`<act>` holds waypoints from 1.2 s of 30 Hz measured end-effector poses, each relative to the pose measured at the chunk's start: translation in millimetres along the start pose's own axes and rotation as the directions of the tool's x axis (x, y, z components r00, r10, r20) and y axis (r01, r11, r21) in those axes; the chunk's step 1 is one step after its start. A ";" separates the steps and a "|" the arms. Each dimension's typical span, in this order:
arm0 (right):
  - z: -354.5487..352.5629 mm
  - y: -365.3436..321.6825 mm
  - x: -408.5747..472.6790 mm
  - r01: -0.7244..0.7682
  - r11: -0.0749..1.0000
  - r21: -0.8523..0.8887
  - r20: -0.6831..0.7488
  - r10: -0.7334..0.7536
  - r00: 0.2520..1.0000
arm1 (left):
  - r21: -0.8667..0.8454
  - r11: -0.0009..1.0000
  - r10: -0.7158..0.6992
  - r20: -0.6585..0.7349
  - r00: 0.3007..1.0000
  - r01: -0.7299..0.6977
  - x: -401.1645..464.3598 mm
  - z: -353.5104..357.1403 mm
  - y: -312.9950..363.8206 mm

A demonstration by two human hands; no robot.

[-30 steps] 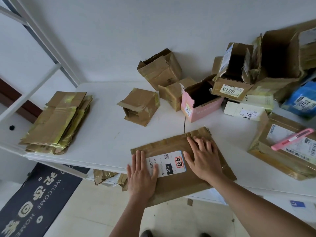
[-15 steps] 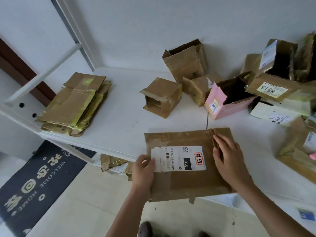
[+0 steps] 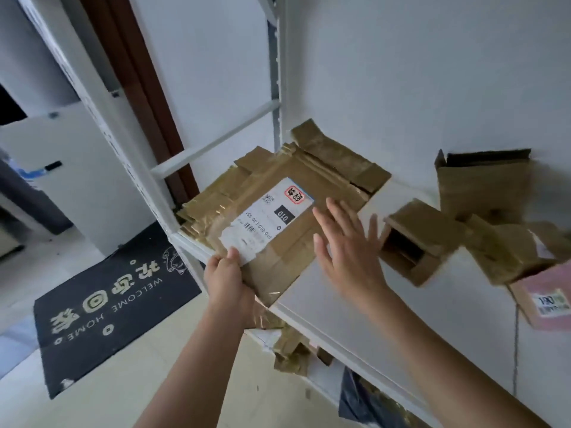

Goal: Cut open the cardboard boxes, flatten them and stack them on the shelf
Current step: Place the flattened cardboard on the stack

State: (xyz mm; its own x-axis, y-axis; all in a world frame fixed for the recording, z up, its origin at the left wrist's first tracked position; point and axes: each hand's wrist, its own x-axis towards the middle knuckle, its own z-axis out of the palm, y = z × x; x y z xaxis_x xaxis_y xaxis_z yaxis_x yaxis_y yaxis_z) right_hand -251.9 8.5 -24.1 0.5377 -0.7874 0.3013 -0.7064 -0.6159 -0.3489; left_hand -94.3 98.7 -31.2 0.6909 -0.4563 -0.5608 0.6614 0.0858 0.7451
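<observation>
While gripping, left hand (image 3: pixel 227 281) low.

The white shelf (image 3: pixel 355 307) bears a stack of flattened boxes (image 3: pixel 324 162) and unflattened cardboard boxes (image 3: pixel 417 239).

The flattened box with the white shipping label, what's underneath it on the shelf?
The flattened box lies on a stack of flattened cardboard, whose edges stick out behind and to the left. The left hand grips its near corner. How many sheets lie beneath is covered.

The pink box (image 3: pixel 543 301) is cut off at the right edge, its label blurred beyond reading.
</observation>
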 end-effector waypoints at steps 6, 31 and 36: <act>78.8 -28.1 113.7 -0.049 0.992 0.113 0.173 0.029 0.985 | 0.023 1.000 -0.007 -0.014 1.000 0.007 91.5 18.7 48.6; 160.1 -21.9 154.0 -0.122 0.992 -0.026 0.478 0.120 0.870 | 0.739 -0.494 0.103 0.573 0.813 -0.458 193.1 -9.8 29.6; 83.6 -2.5 134.1 0.012 0.989 -0.147 0.411 0.050 0.910 | 0.749 -0.466 0.091 0.570 0.816 -0.471 148.2 16.9 45.8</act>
State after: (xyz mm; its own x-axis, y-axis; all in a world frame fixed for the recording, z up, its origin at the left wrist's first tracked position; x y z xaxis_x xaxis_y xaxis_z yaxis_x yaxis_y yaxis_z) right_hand -139.6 -97.6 -57.0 0.6432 -0.7580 -0.1083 -0.7599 -0.6147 -0.2114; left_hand 33.4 20.1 -74.2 0.4577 -0.8698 -0.1842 -0.8523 -0.4882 0.1876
